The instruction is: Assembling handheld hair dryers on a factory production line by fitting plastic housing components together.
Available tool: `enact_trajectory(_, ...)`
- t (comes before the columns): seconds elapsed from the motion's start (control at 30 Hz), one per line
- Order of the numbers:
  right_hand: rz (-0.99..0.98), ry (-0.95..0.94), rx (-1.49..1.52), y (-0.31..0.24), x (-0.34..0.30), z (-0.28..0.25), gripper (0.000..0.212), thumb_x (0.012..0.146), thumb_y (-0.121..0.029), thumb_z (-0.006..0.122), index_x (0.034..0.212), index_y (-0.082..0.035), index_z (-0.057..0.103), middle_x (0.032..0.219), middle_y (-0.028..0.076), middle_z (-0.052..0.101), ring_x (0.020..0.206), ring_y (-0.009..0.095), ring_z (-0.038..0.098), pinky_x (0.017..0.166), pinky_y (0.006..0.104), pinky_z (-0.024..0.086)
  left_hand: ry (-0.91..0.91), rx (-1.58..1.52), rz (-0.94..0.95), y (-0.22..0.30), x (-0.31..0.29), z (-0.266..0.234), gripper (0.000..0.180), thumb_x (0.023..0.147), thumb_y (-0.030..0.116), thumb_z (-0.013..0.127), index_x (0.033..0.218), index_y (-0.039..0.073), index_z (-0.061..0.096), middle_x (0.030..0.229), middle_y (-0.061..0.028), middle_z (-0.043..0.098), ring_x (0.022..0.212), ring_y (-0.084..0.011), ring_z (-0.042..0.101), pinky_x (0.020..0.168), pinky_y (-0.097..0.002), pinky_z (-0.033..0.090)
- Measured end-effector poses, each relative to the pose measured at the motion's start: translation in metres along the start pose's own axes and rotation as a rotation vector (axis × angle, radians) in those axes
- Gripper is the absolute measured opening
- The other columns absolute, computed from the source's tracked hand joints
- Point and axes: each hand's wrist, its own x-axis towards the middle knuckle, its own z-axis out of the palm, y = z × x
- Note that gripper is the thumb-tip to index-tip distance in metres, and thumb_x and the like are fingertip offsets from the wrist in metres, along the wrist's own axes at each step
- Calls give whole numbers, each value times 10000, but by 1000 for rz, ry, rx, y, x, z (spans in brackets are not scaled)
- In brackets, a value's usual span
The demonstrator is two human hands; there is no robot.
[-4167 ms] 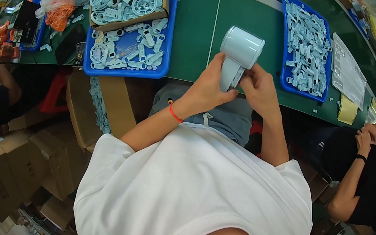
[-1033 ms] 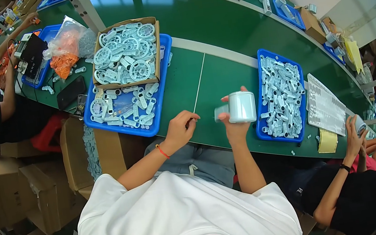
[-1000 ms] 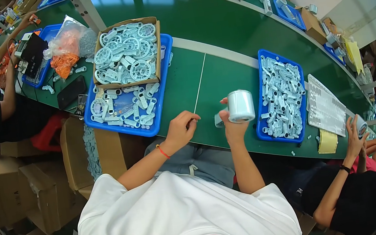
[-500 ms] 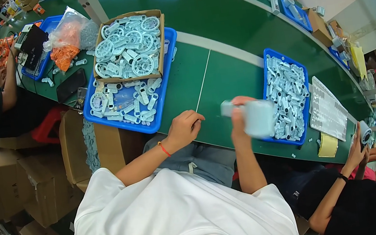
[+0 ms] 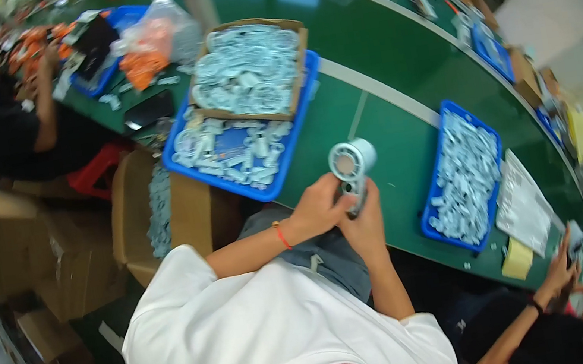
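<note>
A pale blue-grey handheld fan (image 5: 361, 154) with a round head and a short handle is up in front of me, over the near edge of the green table (image 5: 399, 196). My right hand (image 5: 365, 230) is closed round its handle from below. The fingers of my left hand (image 5: 317, 210) press on the handle's left side, near a dark round opening. To the left stands a blue tray (image 5: 257, 194) of loose pale parts, with an open cardboard box (image 5: 304, 56) of round fan parts on top. On the right, another blue tray (image 5: 430, 180) is heaped with small pale parts.
Beside the right tray lie a white sheet (image 5: 525, 203) and a yellow pad (image 5: 517, 263). A dark phone (image 5: 150, 110) and a bag with orange parts (image 5: 148, 53) are beyond the left tray. Co-workers sit on both sides. An open carton (image 5: 187, 213) stands at my left.
The fan has come left and turned, so its round head now faces up. My left hand has moved right and taken hold of the handle too. The whole view has shifted slightly.
</note>
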Motion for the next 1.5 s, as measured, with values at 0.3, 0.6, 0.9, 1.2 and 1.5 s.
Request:
enact_trajectory(0.3, -67, 86, -168, -10, -13, -10, 703, 762, -230, 687, 1279, 54, 303, 1153, 267, 443, 1016, 418, 502, 818, 422, 429, -227, -38, -49, 16, 14, -3, 262, 740, 175, 546, 881, -44, 523, 728, -222, 568, 690, -389, 565, 652, -422, 463)
enact_trajectory(0.6, -46, 66, -178, -36, -7, -7, 749, 728, -133, 676, 1322, 28, 248, 1110, 263, 414, 907, 445, 519, 721, 459, 454, -170, 97, -106, 34, 16, -18, 241, 756, 134, 468, 906, -46, 522, 796, -269, 561, 747, -436, 554, 667, -467, 456)
enact_trajectory(0.9, -37, 137, -162, -29, -13, -8, 699, 768, -82, 651, 1330, 6, 245, 1076, 245, 432, 892, 392, 543, 678, 416, 462, -67, 179, 39, 36, 9, -6, 285, 821, 262, 551, 814, -23, 549, 662, -160, 558, 584, -315, 559, 527, -379, 442)
enact_trajectory(1.2, -5, 137, -168, -31, -18, -6, 701, 781, -54, 625, 1326, 44, 195, 1089, 256, 413, 872, 425, 550, 648, 419, 473, 50, 506, 217, 41, 7, -1, 340, 814, 357, 582, 727, 30, 543, 631, -88, 533, 552, -252, 544, 453, -350, 400)
enact_trajectory(1.5, -57, 145, -256, -33, -17, -6, 745, 749, -46, 655, 1326, 43, 192, 1096, 276, 391, 869, 441, 540, 638, 442, 481, 12, 298, 62, 42, 7, -6, 328, 822, 344, 582, 725, 33, 544, 637, -81, 543, 563, -241, 545, 483, -340, 407)
